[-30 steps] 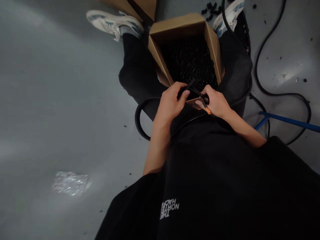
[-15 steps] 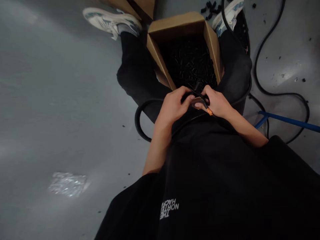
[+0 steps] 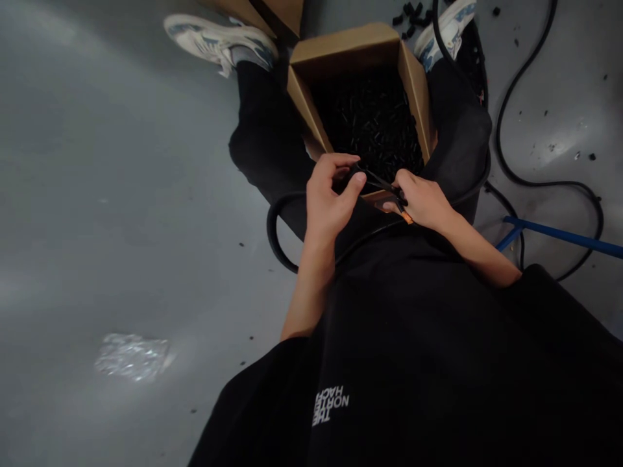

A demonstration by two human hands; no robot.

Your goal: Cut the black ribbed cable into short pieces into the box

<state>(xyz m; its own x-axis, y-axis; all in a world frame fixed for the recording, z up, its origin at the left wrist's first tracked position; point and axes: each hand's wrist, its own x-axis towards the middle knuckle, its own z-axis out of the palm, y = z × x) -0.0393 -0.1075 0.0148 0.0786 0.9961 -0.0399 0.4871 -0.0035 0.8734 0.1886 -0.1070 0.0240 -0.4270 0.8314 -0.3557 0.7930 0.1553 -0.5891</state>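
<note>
Dim view, glare patch on the floor, edges seemingly warped.

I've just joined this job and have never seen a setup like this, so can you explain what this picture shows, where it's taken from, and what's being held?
There's no machine here, just one camera worn on a person's head, looking down at their own body. Their black top fills the bottom of the picture. Their white sneakers are at the top, on either side of a cardboard box filled with small black pieces. Over the box's near edge, the left hand and right hand hold a thin black item with an orange tip; I can't tell exactly what it is. A black cable and a blue bar lie on the grey floor.
</note>
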